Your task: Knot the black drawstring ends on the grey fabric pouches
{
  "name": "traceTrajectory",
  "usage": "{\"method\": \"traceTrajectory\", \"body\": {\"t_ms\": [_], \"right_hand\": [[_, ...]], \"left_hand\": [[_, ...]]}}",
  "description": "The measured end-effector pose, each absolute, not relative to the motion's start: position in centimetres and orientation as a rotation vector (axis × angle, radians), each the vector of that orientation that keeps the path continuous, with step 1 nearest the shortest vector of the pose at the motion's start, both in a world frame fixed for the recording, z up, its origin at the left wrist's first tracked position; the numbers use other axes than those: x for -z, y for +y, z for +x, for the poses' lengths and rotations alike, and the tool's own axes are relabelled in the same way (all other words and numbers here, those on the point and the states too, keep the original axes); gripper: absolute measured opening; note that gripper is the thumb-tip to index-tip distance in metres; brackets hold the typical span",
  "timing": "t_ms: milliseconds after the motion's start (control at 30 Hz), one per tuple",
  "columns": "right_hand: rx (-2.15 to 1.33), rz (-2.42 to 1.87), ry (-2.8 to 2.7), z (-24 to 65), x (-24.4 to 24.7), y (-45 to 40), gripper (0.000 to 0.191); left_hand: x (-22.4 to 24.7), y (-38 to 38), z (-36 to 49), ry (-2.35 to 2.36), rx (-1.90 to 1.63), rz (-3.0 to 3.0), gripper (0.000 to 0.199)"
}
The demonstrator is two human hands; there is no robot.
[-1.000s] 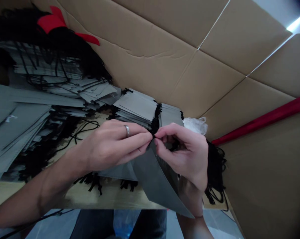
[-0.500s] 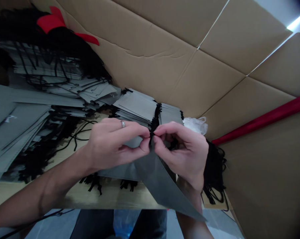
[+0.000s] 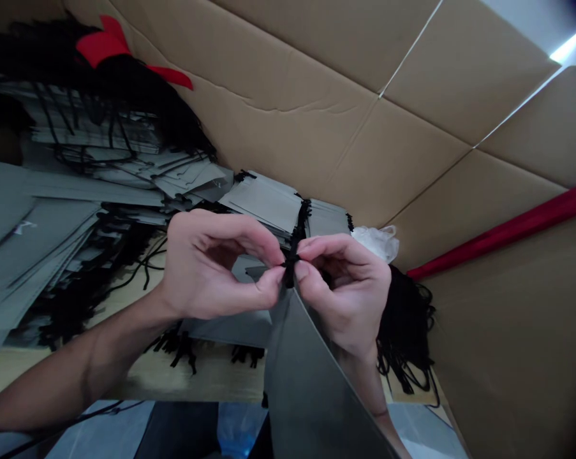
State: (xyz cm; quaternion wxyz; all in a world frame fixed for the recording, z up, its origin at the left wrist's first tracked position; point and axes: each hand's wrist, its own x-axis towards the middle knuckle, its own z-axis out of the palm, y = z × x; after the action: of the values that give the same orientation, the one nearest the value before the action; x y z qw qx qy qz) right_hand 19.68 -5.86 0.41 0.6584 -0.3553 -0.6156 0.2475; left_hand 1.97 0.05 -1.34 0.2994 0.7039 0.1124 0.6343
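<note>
Black cord (image 3: 290, 264) is pinched by left fingers (image 3: 263, 290) and right fingers (image 3: 314, 284); grey sheet (image 3: 311, 376) has swung towards six o'clock, probably easing access.

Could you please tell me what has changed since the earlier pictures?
The left hand has turned so its thumb side shows, its fingertips pinching the black cord. The grey sheet has swung down, now running past the picture's bottom edge. The right hand keeps its pinch, and the grey stacks behind stay put.

Dark trousers (image 3: 177, 430), bare forearms (image 3: 113, 344)
</note>
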Motion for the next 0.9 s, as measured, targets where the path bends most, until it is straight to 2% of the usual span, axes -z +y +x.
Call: {"method": "traceTrajectory", "body": {"t_ms": [100,300,400,533,567,700,900], "right_hand": [[-0.534,-0.803,-1.353,19.2,0.1,-5.6,0.016],[-0.134,-0.792,-1.418,20.4,0.7,-4.7,0.021],[-0.107,-0.805,-1.559,22.2,0.4,-4.7,0.021],[-0.294,-0.847,-1.79,24.5,-0.2,-4.8,0.06],[-0.322,-0.834,-1.857,24.9,-0.4,-4.8,0.059],[-0.345,-0.788,-1.989,25.7,-0.9,-5.0,0.021],[-0.458,-0.818,-1.973,25.5,-1.0,-5.4,0.019]], "left_hand": [[1.1,0.3,2.0,0.276,-1.564,1.709,0.024],[0.8,1.4,1.7,0.301,-0.894,1.615,0.024],[0.7,1.3,1.4,0.384,-0.894,1.794,0.026],[0.5,0.5,1.0,0.479,-1.081,2.131,0.018],[0.4,0.4,0.9,0.468,-1.095,2.191,0.015],[0.1,-0.1,0.7,0.406,-1.089,2.282,0.013],[-0.3,-0.1,0.7,0.443,-0.987,2.294,0.021]]}}
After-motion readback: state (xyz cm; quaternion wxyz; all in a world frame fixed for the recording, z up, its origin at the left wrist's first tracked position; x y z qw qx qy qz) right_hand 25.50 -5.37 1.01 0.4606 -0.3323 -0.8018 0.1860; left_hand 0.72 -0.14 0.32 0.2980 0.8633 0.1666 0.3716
